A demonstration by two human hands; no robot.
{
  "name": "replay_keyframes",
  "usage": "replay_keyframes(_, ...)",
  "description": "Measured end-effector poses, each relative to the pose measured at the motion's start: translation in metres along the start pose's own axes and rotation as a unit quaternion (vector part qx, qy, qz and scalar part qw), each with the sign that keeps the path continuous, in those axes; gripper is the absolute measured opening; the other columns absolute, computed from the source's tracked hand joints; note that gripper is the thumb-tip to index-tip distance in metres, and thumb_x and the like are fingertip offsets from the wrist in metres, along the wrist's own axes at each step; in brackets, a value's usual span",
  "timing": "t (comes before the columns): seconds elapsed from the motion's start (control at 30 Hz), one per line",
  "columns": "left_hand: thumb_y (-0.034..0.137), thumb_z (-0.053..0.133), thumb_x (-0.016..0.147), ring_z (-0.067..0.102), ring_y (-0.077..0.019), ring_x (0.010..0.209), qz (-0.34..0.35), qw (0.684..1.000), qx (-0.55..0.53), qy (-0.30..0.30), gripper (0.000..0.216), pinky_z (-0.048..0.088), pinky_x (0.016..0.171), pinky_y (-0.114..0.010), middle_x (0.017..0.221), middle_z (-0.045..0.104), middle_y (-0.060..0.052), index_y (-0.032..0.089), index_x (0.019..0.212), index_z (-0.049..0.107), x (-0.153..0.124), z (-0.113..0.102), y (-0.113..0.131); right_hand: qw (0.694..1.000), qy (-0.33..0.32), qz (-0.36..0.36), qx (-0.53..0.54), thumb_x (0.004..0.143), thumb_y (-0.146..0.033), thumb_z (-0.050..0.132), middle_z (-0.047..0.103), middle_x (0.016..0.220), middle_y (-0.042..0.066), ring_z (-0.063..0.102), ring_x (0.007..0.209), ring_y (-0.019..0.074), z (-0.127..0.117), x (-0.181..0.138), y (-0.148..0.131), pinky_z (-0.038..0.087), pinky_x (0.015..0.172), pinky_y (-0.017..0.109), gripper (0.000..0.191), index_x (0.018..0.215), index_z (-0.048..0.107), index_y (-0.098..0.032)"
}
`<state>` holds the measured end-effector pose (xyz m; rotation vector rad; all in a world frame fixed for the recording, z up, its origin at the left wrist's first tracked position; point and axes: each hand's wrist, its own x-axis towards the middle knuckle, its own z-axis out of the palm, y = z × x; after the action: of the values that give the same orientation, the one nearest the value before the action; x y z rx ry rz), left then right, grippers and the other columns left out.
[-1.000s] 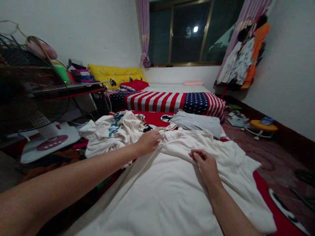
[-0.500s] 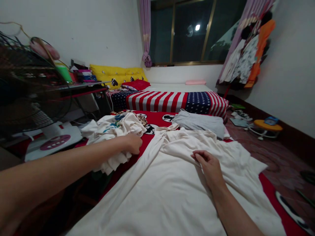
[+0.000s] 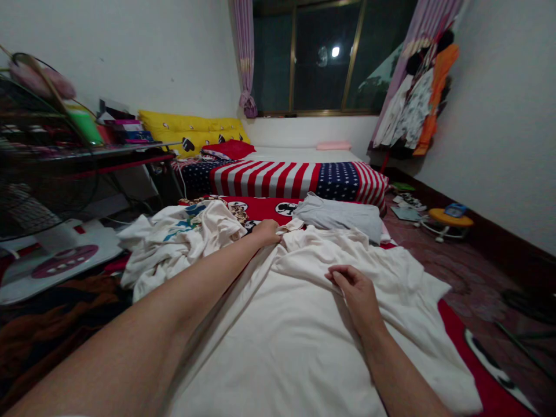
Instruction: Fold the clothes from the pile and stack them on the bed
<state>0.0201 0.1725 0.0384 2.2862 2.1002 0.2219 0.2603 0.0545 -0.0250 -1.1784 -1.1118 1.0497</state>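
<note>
A large cream garment (image 3: 286, 324) lies spread over a red printed blanket (image 3: 486, 353) in front of me. My left hand (image 3: 266, 231) reaches far forward and is closed on the garment's far bunched edge. Near the middle, my right hand (image 3: 354, 286) pinches a fold of the same cream cloth. A heap of cream clothes with a blue print (image 3: 174, 240) sits to the left of my left arm. A folded grey garment (image 3: 343, 217) lies just beyond the cream one.
A stars-and-stripes bedcover (image 3: 295, 176) and yellow pillows (image 3: 186, 127) lie further back under a dark window. A fan (image 3: 47, 168) and cluttered table stand at left. Clothes hang at right (image 3: 417, 110). A small yellow stool (image 3: 447, 220) stands on the floor.
My left hand left the heap of clothes on the left and moved forward-right onto the far edge of the cream garment. My right hand has stayed on its fold.
</note>
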Motion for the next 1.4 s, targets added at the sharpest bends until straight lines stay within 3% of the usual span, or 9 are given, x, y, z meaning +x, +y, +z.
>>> replay_keyframes(0.07, 0.035, 0.068, 0.071, 0.064, -0.0266, 0.096, -0.004, 0.999, 0.024, 0.02, 0.025, 0.047, 0.079, -0.029, 0.098, 0.071, -0.008, 0.022, 0.093, 0.07, -0.001, -0.015, -0.009, 1.0, -0.005, 0.001, 0.001, 0.069, -0.033, 0.069, 0.073, 0.076, 0.007, 0.069, 0.079, 0.0226, 0.0, 0.001, 0.001, 0.052, 0.077, 0.035, 0.02, 0.081, 0.068, -0.018)
replay_keyframes(0.2, 0.031, 0.062, 0.08, 0.058, -0.0312, 0.105, -0.033, 0.992, 0.088, 0.079, 0.026, 0.043, 0.09, -0.039, 0.107, 0.065, -0.015, 0.014, 0.099, 0.068, -0.006, -0.049, -0.044, 1.0, -0.001, -0.009, 0.0, 0.069, -0.032, 0.069, 0.073, 0.076, 0.006, 0.069, 0.077, 0.0216, 0.001, 0.001, 0.001, 0.051, 0.076, 0.034, 0.018, 0.08, 0.068, -0.017)
replay_keyframes(0.33, 0.022, 0.059, 0.083, 0.051, -0.0338, 0.109, -0.046, 0.985, 0.131, 0.102, 0.019, 0.039, 0.095, -0.044, 0.106, 0.061, -0.016, 0.01, 0.095, 0.067, -0.015, -0.062, -0.065, 1.0, 0.004, -0.012, 0.0, 0.068, -0.032, 0.069, 0.072, 0.074, 0.006, 0.069, 0.076, 0.0214, 0.002, 0.0, -0.001, 0.051, 0.074, 0.033, 0.019, 0.079, 0.069, -0.017)
replay_keyframes(0.53, 0.013, 0.049, 0.086, 0.042, -0.0301, 0.119, 0.021, 0.985, 0.117, 0.128, 0.022, 0.029, 0.103, -0.043, 0.12, 0.056, -0.015, 0.011, 0.1, 0.066, -0.01, -0.045, -0.025, 1.0, -0.001, -0.013, 0.001, 0.067, -0.034, 0.07, 0.072, 0.073, 0.006, 0.068, 0.075, 0.0213, 0.001, 0.001, 0.0, 0.051, 0.073, 0.033, 0.021, 0.08, 0.069, -0.017)
replay_keyframes(0.7, 0.022, 0.047, 0.088, 0.058, -0.0253, 0.105, 0.031, 0.995, 0.052, 0.079, 0.027, 0.043, 0.084, -0.032, 0.109, 0.065, -0.011, 0.019, 0.103, 0.069, 0.014, -0.019, 0.026, 1.0, 0.001, -0.012, 0.01, 0.067, -0.034, 0.071, 0.072, 0.074, 0.005, 0.068, 0.074, 0.0205, 0.001, 0.0, 0.001, 0.052, 0.073, 0.032, 0.021, 0.079, 0.069, -0.018)
replay_keyframes(0.8, 0.025, 0.044, 0.089, 0.064, -0.0235, 0.095, 0.0, 0.999, 0.019, 0.051, 0.031, 0.046, 0.074, -0.029, 0.104, 0.069, -0.011, 0.019, 0.104, 0.07, 0.025, -0.007, 0.041, 1.0, 0.001, -0.018, 0.006, 0.068, -0.032, 0.07, 0.072, 0.074, 0.005, 0.068, 0.075, 0.0198, 0.002, -0.001, -0.001, 0.051, 0.074, 0.031, 0.019, 0.079, 0.069, -0.017)
replay_keyframes(1.07, 0.034, 0.062, 0.079, 0.062, -0.0257, 0.104, -0.038, 0.999, 0.007, 0.03, 0.031, 0.048, 0.081, -0.029, 0.112, 0.069, -0.009, 0.023, 0.107, 0.07, 0.026, -0.004, 0.023, 1.0, -0.004, -0.022, -0.004, 0.07, -0.031, 0.068, 0.072, 0.072, 0.005, 0.068, 0.073, 0.0194, 0.001, 0.002, 0.003, 0.051, 0.074, 0.031, 0.017, 0.081, 0.069, -0.017)
replay_keyframes(1.23, 0.04, 0.075, 0.066, 0.058, -0.026, 0.112, 0.014, 1.0, 0.008, 0.003, 0.05, 0.046, 0.088, -0.027, 0.122, 0.064, -0.005, 0.029, 0.114, 0.067, 0.015, -0.004, 0.008, 1.0, -0.005, -0.028, -0.006, 0.071, -0.032, 0.068, 0.072, 0.073, 0.005, 0.068, 0.073, 0.0193, 0.001, 0.002, 0.004, 0.051, 0.075, 0.032, 0.018, 0.081, 0.069, -0.017)
replay_keyframes(1.4, 0.032, 0.074, 0.067, 0.061, -0.024, 0.107, 0.072, 0.997, -0.006, -0.02, 0.04, 0.046, 0.086, -0.025, 0.112, 0.068, -0.004, 0.027, 0.106, 0.071, 0.0, -0.004, -0.003, 1.0, -0.002, -0.027, -0.01, 0.071, -0.031, 0.067, 0.072, 0.073, 0.005, 0.068, 0.073, 0.0192, 0.001, 0.001, 0.003, 0.051, 0.075, 0.032, 0.017, 0.081, 0.069, -0.017)
